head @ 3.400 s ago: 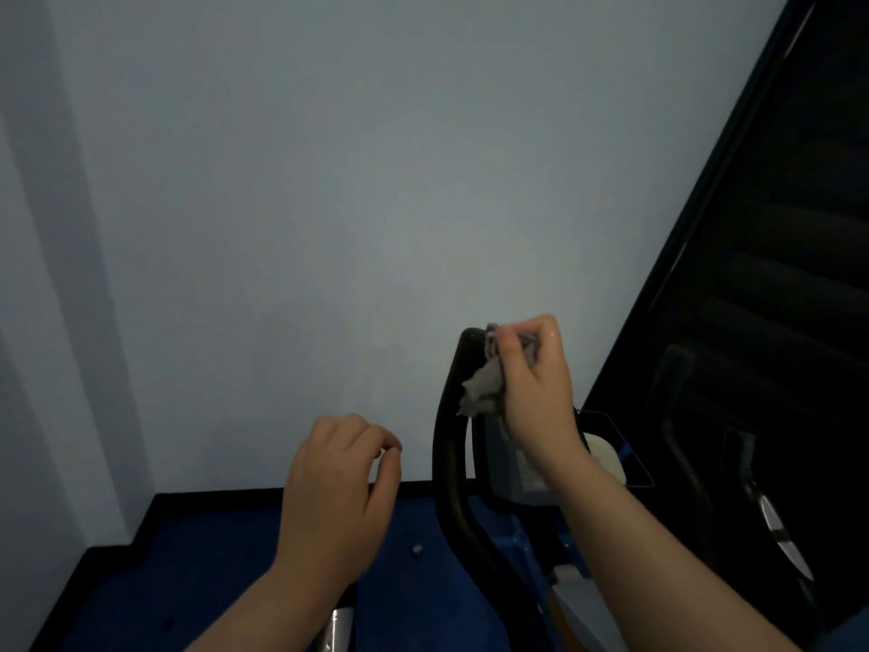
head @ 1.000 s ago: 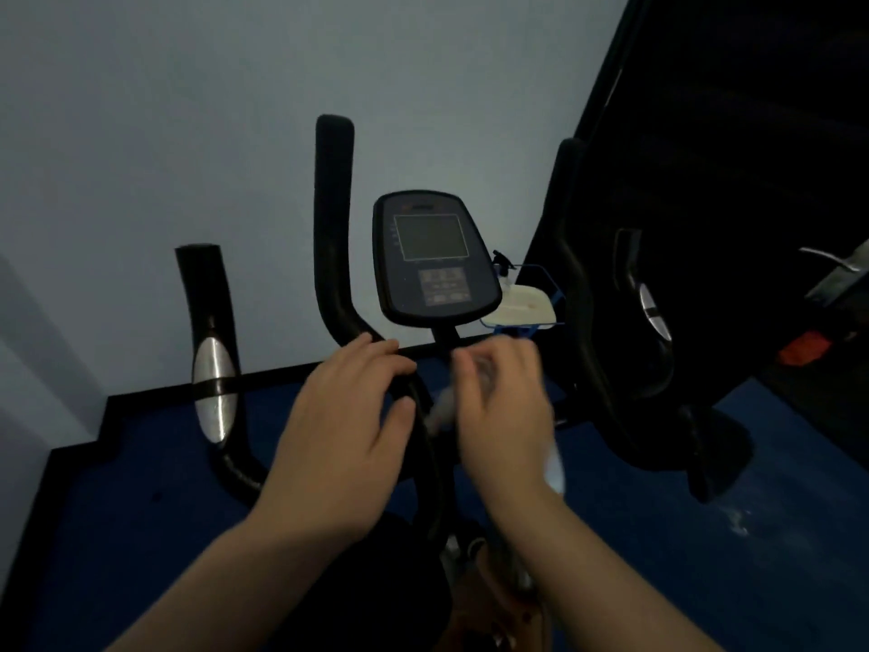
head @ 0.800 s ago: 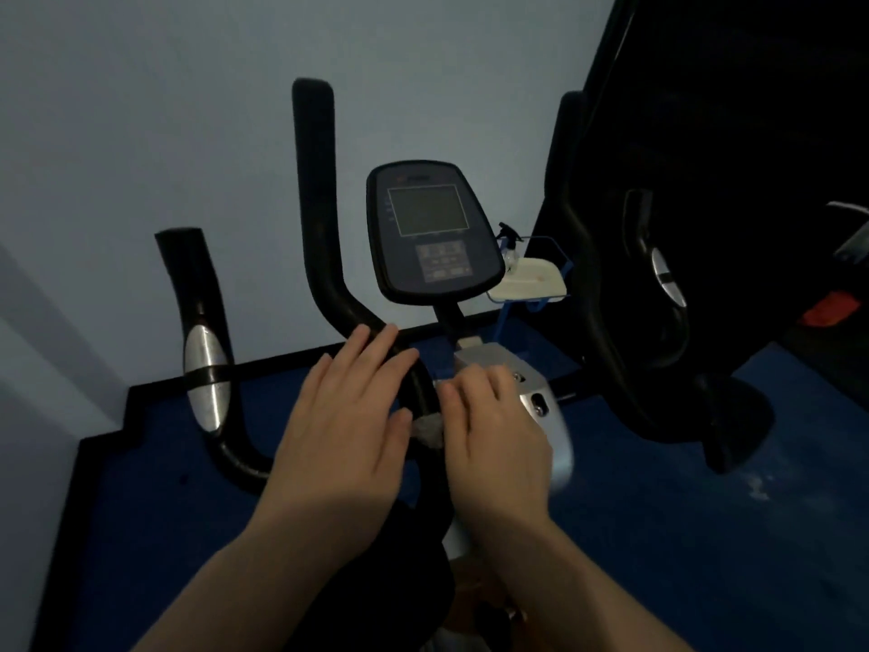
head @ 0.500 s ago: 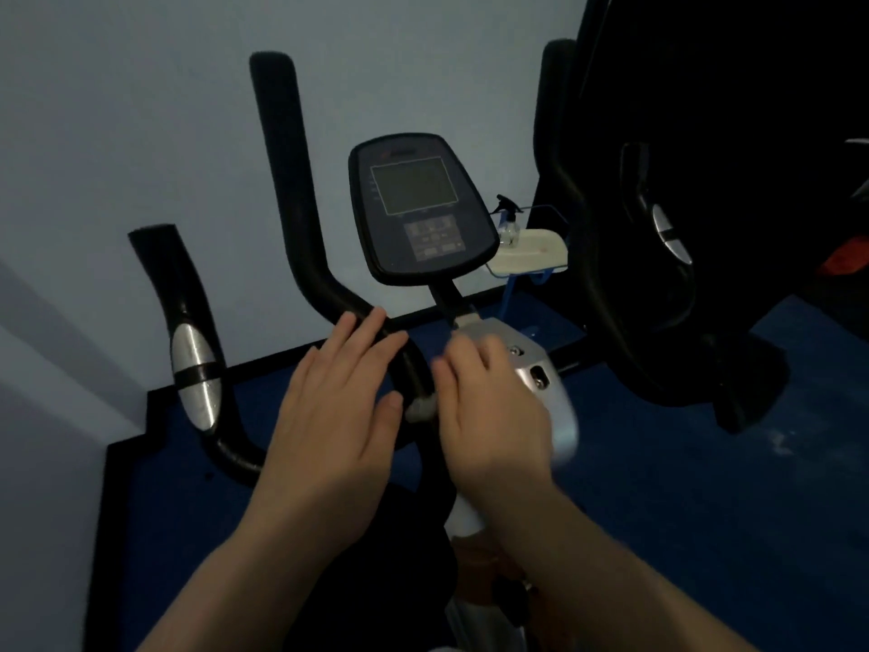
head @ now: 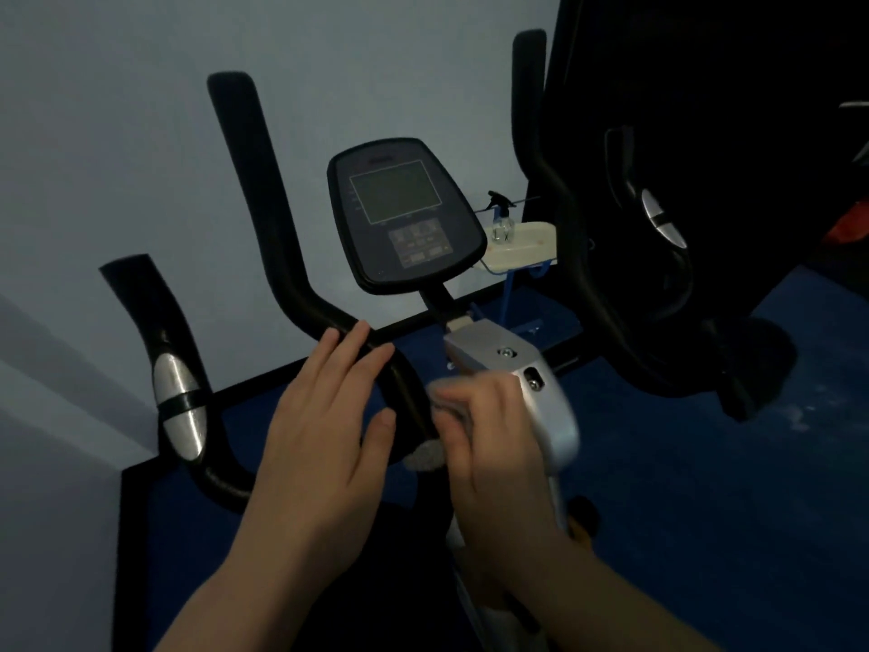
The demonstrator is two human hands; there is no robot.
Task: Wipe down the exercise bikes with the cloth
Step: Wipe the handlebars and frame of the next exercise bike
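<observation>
Grey cloth bunches against the black handlebar under the blurred right hand, whose curled fingers pinch it, while the left hand rests alongside, fingers straight on the bar.

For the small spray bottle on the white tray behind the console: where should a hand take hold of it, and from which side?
Grip the spray bottle around its clear body, just under the black trigger head, coming from above and the right. It stands upright at the near-left end of the white tray, and the console blocks the left side. The narrow neck under the wider head would probably keep the grip from slipping.
</observation>
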